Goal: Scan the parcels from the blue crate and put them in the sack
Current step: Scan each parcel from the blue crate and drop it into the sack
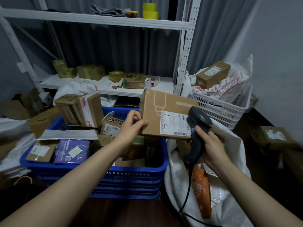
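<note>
White shelving (101,22) (grey curtain (114,49) behind)

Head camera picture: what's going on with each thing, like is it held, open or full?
cardboard box: held up, label facing the scanner
left hand: pinches the box's left edge
scanner: aimed at the label
right hand: grips the scanner's handle
blue crate: holds many parcels
sack: open, orange parcel inside
white crate: heaped full
</note>
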